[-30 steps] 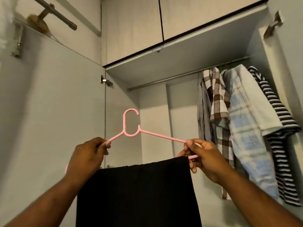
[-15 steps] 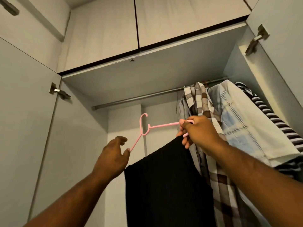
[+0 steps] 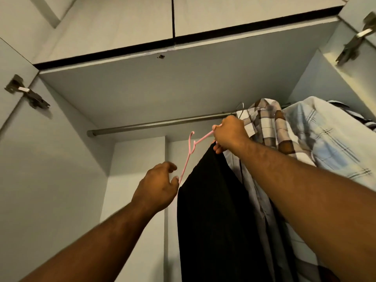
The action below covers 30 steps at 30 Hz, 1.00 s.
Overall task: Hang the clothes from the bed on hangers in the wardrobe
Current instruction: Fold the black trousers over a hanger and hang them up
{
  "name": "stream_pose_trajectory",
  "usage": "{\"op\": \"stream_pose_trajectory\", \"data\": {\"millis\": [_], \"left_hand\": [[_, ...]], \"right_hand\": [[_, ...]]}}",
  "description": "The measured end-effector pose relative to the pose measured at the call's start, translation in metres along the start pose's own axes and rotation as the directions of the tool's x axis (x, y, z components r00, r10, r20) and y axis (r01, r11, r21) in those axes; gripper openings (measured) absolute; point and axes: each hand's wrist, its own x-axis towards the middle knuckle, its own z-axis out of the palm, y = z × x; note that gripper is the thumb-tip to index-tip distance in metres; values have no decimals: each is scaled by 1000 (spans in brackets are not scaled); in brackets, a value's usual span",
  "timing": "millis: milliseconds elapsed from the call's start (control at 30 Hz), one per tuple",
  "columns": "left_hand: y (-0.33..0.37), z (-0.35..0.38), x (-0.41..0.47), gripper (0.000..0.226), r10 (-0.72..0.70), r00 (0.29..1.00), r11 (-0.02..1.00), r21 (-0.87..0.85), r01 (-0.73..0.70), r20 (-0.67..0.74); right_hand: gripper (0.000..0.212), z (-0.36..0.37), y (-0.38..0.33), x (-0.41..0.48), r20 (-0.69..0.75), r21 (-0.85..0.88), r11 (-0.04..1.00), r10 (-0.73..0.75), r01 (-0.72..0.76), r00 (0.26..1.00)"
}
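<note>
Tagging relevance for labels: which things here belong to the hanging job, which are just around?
Job: pink hanger, black garment, rail, right hand gripping the hanger, left hand beside it.
Around: brown checked shirt, blue checked shirt, door hinge.

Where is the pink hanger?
The pink hanger sits mid-frame in the head view, tilted just below the wardrobe rail, not yet hooked. The right hand grips its upper end beside the checked shirt; the left hand is at its lower end.

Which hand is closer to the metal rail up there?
Right. The right hand grips the pink hanger just under the metal rail; the left hand is well below it, by the hanger's lower end.
</note>
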Motion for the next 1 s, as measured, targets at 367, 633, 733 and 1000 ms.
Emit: {"op": "stream_pose_trajectory", "data": {"millis": [367, 633, 733, 1000], "left_hand": [[-72, 43, 36, 40, 132, 990, 988, -82, -127, 52], [-97, 62, 36, 39, 149, 987, 984, -106, -143, 53], [-98, 63, 35, 39, 152, 987, 984, -101, -147, 44], [-81, 59, 30, 38, 142, 989, 988, -64, -141, 27]], "right_hand": [[28, 53, 5, 68, -151, -152, 988, 15, -38, 988], [30, 61, -16, 73, -223, -227, 973, -95, 43, 970], [28, 62, -16, 72, -227, -252, 966, -123, 63, 966], [26, 41, -28, 60, -215, -268, 958, -165, 105, 962]]}}
